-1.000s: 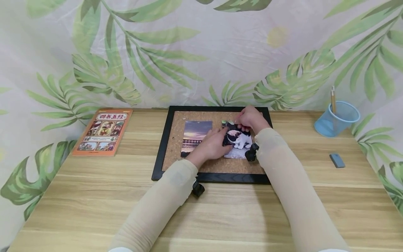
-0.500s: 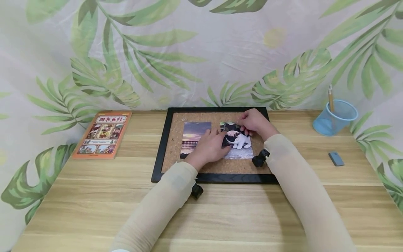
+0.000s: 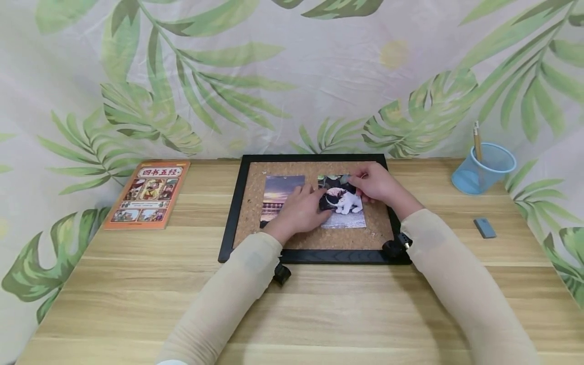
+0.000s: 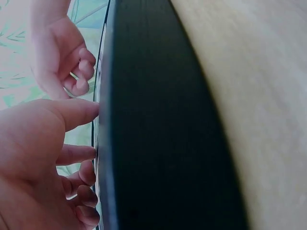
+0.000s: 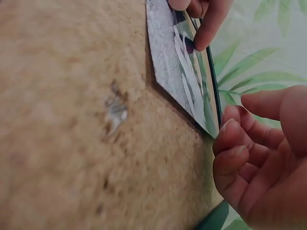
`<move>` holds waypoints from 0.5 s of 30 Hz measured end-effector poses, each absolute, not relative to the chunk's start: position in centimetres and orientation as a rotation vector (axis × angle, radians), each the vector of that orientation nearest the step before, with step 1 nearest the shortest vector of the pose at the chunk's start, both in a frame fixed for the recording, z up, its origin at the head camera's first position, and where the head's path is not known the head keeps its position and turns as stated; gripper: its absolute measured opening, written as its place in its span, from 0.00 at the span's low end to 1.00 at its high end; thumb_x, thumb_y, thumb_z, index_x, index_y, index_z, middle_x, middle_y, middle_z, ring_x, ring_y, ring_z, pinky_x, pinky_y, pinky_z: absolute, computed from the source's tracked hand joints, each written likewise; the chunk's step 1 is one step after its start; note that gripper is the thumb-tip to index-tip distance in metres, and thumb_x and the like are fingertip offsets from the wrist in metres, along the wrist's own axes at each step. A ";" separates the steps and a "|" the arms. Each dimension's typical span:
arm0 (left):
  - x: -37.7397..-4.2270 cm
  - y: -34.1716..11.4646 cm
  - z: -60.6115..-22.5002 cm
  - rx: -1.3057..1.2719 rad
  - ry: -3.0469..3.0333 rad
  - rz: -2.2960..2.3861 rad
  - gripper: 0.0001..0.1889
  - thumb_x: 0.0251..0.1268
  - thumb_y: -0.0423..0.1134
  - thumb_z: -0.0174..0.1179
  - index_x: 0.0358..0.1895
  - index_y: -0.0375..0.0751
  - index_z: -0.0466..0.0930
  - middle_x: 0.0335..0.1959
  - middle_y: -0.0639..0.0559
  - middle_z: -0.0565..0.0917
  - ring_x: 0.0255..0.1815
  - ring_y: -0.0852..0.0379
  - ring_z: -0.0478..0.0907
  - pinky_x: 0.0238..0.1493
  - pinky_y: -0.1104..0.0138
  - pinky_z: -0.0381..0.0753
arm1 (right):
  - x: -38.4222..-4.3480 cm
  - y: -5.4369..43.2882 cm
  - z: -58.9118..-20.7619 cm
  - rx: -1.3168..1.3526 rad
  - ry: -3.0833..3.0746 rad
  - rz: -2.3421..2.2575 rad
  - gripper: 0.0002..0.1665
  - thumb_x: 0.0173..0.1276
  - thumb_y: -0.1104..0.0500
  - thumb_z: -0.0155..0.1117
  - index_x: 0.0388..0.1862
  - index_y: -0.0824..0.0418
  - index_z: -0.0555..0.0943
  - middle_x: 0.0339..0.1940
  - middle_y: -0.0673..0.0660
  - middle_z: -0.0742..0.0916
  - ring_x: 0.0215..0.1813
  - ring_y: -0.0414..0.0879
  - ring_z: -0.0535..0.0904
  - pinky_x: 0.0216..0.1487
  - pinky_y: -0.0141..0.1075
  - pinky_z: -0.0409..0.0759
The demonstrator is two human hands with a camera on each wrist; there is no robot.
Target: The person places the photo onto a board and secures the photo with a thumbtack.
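Note:
A cork board in a black frame lies on the table with two photos on it. At its right, the photo of a black and white cat lies under my left hand's fingertips. The left hand spreads over the gap between the photos, fingers touching the cat photo, and partly covers the sunset photo. My right hand is over the cat photo's upper right corner, its fingers loosely bent. In the right wrist view, the right hand shows its thumb apart from the fingers, with nothing visible between them.
An orange book lies at the left. At the right stand a blue mesh pen cup with pencils and, in front of it, a small grey-blue block. A small shiny clear bit sits on the cork.
My right hand has shifted down and to the right, its wrist and forearm swinging outward. The left hand has stayed on the cat photo.

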State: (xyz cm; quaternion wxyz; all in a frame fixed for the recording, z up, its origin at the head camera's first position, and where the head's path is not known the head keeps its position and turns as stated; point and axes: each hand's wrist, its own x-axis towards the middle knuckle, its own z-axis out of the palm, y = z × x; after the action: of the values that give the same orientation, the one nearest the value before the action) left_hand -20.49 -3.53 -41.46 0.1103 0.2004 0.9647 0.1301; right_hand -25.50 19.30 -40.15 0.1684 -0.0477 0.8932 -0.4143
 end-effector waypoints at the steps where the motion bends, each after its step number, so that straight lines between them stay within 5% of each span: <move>1: -20.5 -3.6 -41.5 0.589 2.834 0.392 0.36 0.80 0.59 0.60 0.83 0.46 0.69 0.64 0.41 0.76 0.60 0.44 0.72 0.63 0.52 0.75 | -25.3 19.4 -40.1 -0.151 2.561 -1.160 0.16 0.86 0.55 0.57 0.51 0.68 0.82 0.24 0.56 0.86 0.21 0.44 0.79 0.25 0.36 0.76; 9: -20.7 -5.6 -40.7 0.633 2.900 0.595 0.29 0.83 0.50 0.59 0.79 0.41 0.73 0.58 0.42 0.80 0.57 0.43 0.75 0.62 0.51 0.76 | -23.4 20.1 -39.5 -0.284 2.811 -0.999 0.17 0.85 0.53 0.58 0.49 0.65 0.86 0.41 0.62 0.87 0.39 0.53 0.79 0.39 0.43 0.76; 15: -20.2 -7.7 -39.6 0.677 2.949 0.816 0.23 0.82 0.40 0.58 0.74 0.35 0.78 0.44 0.45 0.83 0.45 0.47 0.77 0.48 0.54 0.78 | -21.7 20.6 -38.7 -0.312 2.893 -0.973 0.17 0.86 0.53 0.57 0.55 0.65 0.84 0.47 0.64 0.88 0.48 0.57 0.82 0.49 0.49 0.79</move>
State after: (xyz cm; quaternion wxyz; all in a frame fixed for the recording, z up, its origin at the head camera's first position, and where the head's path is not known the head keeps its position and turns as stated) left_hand -20.19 -7.73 -39.56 0.0038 0.2161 0.9410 0.2604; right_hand -21.73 20.60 -38.70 0.0367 -0.1016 0.9422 -0.3171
